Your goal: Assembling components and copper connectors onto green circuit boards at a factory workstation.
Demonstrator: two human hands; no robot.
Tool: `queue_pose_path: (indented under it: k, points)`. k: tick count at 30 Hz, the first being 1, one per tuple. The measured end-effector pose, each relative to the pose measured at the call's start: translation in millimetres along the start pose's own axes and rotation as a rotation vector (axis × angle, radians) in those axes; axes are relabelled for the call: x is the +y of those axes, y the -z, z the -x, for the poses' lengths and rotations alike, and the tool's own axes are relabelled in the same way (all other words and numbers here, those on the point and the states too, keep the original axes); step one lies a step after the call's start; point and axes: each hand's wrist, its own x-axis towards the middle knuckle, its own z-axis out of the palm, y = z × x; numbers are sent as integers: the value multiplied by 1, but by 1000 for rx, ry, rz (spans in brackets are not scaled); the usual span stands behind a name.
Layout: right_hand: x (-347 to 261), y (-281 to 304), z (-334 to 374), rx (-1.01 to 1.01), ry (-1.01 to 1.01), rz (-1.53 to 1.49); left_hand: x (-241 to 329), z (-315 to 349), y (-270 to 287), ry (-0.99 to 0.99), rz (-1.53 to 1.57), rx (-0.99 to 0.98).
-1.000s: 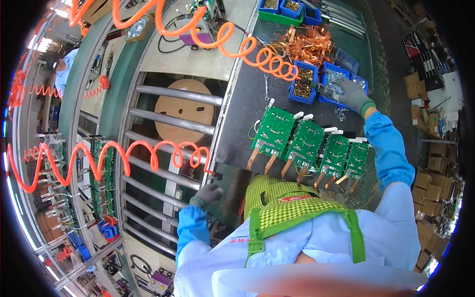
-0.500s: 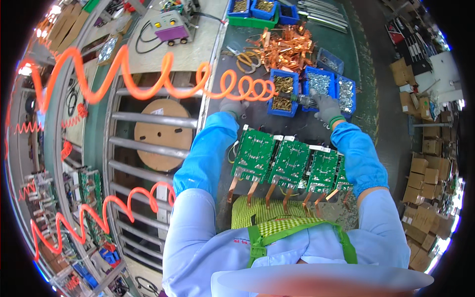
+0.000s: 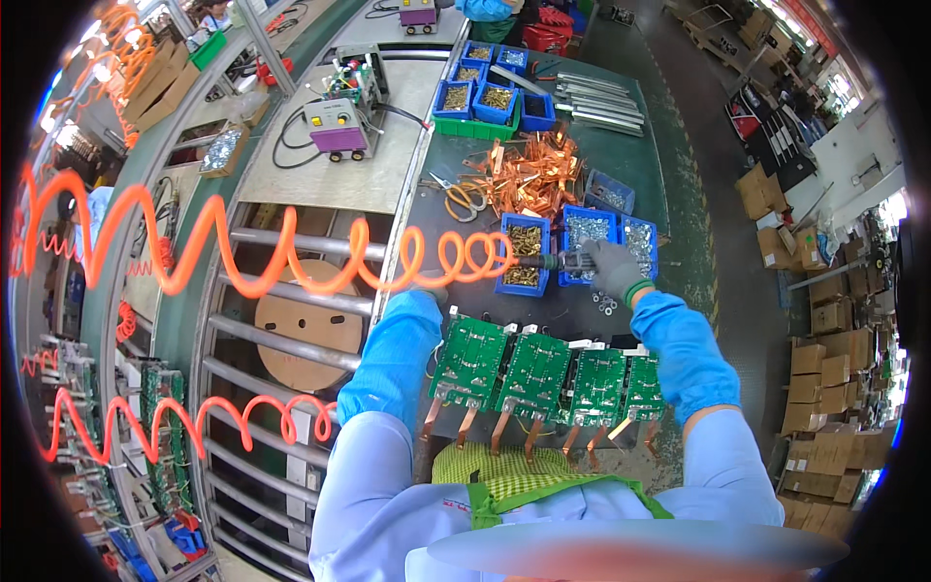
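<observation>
In a grey glove, my right hand [image 3: 617, 271] grips an air screwdriver [image 3: 567, 261], held sideways just in front of the blue bins. An orange coiled hose [image 3: 388, 281] runs to the tool from the left. Several loose washers [image 3: 605, 305] lie on the table below this hand. My left hand [image 3: 434, 294] is at the table's left edge, mostly hidden by its blue sleeve, and its fingers do not show. Between my forearms stands a row of green circuit boards [image 3: 533, 371] with copper strips [image 3: 501, 429] pointing toward me.
Blue bins hold brass screws [image 3: 525, 242], washers [image 3: 589, 231] and silver hardware [image 3: 638, 240]. Beyond them lie a heap of copper pieces [image 3: 533, 175], orange-handled scissors [image 3: 460, 200] and metal bars [image 3: 601, 101]. A roller conveyor [image 3: 281, 325] runs along the left.
The whole view has shifted, showing more of the far table. Loose washers now show below my right hand, which still grips the screwdriver. My left glove has become mostly hidden behind its sleeve.
</observation>
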Motion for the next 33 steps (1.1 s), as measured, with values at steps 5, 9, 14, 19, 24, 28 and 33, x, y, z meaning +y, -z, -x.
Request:
queue_pose_path:
  k: [5,9,14,19,24,28,33]
  points:
    - [-5,87,1,175,258,-259,-42,9,-10,145,240,54]
    - [-20,161,29,145,403,-430,-27,87,62,32,844,445]
    - [-57,201,78,-110,532,-851,-12,226,104,-38,1575,326]
    - [-113,239,141,-700,509,-1220,-3,331,95,108,1925,203]
    - [-151,270,157,-248,813,-1538,-4,366,85,28,1981,145]
    - [-177,289,146,27,967,-1615,-4,370,100,15,2015,125]
    - [-223,274,135,351,1075,-1553,-56,361,62,78,1920,-55]
